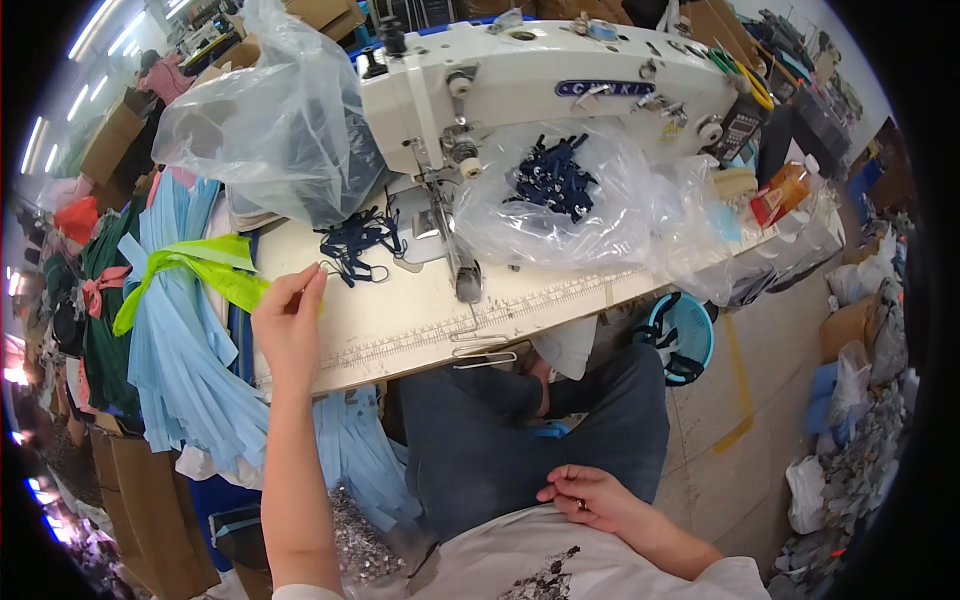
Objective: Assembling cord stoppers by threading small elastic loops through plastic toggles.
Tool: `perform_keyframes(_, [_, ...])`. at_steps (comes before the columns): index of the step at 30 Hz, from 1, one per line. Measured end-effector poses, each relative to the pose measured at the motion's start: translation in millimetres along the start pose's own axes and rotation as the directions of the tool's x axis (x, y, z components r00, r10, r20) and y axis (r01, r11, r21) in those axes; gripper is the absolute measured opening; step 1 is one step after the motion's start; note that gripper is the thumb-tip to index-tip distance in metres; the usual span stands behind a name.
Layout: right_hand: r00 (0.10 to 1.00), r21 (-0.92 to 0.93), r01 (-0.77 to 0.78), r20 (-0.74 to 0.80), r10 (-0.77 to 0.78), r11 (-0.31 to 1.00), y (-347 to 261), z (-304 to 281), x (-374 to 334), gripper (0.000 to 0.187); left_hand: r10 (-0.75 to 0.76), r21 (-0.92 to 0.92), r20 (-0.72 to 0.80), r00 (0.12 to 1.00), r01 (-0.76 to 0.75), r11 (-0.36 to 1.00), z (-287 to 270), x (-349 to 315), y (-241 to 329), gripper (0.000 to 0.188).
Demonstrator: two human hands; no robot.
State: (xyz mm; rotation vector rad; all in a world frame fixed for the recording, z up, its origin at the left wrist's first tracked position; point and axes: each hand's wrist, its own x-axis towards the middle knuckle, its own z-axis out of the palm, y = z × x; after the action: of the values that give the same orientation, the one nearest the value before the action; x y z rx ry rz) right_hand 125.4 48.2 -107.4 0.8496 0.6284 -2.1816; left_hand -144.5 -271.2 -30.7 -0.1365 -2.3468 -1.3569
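Note:
My left hand is raised over the left end of the sewing table, thumb and forefinger pinched together. Its fingertips are beside a small tangle of navy straps; whatever they may hold is too small to make out. Close to my lap, my right hand is loosely closed, with nothing visible in it and a ring on one finger. A white sewing machine spans the table, its metal guide just right of the navy straps. More navy pieces lie heaped on a clear plastic bag under its arm.
Light blue fabric strips, tied with a neon yellow-green band, hang left of the table. A large clear bag stands behind. An orange bottle is at the right. A turquoise basket sits below the front edge.

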Motion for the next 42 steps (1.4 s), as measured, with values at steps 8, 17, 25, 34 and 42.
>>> perform_keyframes(8, [0.983, -0.235, -0.005, 0.175, 0.048, 0.972, 11.9, -21.0, -2.3, 0.023, 0.026, 0.429, 0.072, 0.997, -0.055, 0.901, 10.0, 24.9, -26.8, 0.026])
perform_keyframes(17, [0.969, -0.294, 0.061, 0.245, 0.014, 0.954, 6.8, -24.0, -16.6, 0.019, -0.142, 0.303, 0.01, 0.99, 0.133, 0.944, 19.0, 13.4, -15.8, 0.026])
perform_keyframes(25, [0.956, -0.316, 0.08, 0.293, 0.017, 0.945, 7.0, -42.0, -22.4, 0.02, -0.206, 0.202, 0.091, 0.974, 0.184, 0.962, 18.4, 29.2, -33.5, 0.015])
perform_keyframes(34, [0.928, -0.365, 0.08, 0.368, 0.064, 0.927, -10.8, -38.6, -20.1, 0.021, -0.167, -0.372, -0.064, 0.984, 0.132, 0.919, -5.1, 19.4, 26.3, 0.011])
perform_keyframes(42, [0.931, -0.44, 0.122, 0.362, 0.051, 0.89, -34.2, -7.1, -14.6, 0.019, -0.25, -0.395, 0.102, 0.963, 0.27, 0.878, 2.1, -77.6, 100.6, 0.018])
